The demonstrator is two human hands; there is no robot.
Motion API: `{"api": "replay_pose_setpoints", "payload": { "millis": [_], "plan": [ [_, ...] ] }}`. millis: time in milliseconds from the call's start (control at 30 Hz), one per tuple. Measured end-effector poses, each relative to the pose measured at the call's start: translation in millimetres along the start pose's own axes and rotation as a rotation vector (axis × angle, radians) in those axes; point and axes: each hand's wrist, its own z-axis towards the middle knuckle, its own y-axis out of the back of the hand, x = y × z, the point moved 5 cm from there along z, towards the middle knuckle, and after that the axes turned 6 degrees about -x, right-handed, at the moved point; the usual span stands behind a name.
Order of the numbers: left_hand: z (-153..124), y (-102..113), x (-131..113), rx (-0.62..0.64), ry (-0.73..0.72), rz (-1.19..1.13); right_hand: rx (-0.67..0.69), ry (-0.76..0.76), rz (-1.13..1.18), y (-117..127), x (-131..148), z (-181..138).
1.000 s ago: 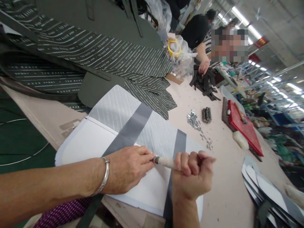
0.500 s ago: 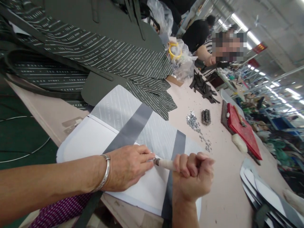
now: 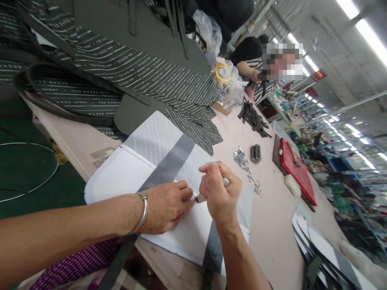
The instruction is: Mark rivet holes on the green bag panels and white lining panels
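Observation:
A white panel (image 3: 115, 183) with a see-through lining flap and two grey bands (image 3: 169, 163) lies on the table before me. My left hand (image 3: 169, 207), a silver bangle at its wrist, rests on the panel with its fingers bent and pressed together at the tips. Whatever those fingertips pinch is too small to make out. My right hand (image 3: 219, 193) is wrapped round a white-handled tool (image 3: 200, 198) with a metal collar. The tool's front end meets my left fingertips, and its tip is hidden there. The butt of the handle shows above my right fist.
Dark green patterned bag pieces (image 3: 136, 76) are heaped at the back left. Farther right lie small metal bits (image 3: 241, 157), a dark ribbed cylinder (image 3: 255, 154), black strips (image 3: 254, 119) and a red slab (image 3: 298, 171). Cut panels (image 3: 320, 241) stack at the right. Another person (image 3: 250, 60) works behind.
My right hand has moved left and turned, bringing the tool's handle more upright against my left fingertips. My left hand stays at the same spot on the panel. The view has shifted slightly.

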Motion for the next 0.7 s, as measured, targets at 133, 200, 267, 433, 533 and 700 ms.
{"api": "replay_pose_setpoints", "payload": {
  "millis": [133, 200, 267, 433, 533, 700],
  "plan": [
    [0, 0, -1, 0.001, -0.024, 0.023, 0.097, 0.023, -0.111, -21, 6, 13],
    [0, -2, -1, -0.016, -0.037, 0.029, 0.149, 0.071, -0.216, -32, 11, 14],
    [-1, -5, -1, -0.020, -0.033, 0.041, 0.189, 0.124, -0.308, -38, 15, 12],
    [-5, -13, 1, -0.027, 0.007, 0.024, 0.223, 0.209, -0.405, -41, 21, 4],
    [-6, -13, 2, -0.043, 0.030, -0.012, 0.244, 0.220, -0.429, -39, 20, -1],
    [-2, -5, 1, 0.019, 0.009, -0.031, 0.152, 0.117, -0.281, -19, 16, 2]
  ]
}}
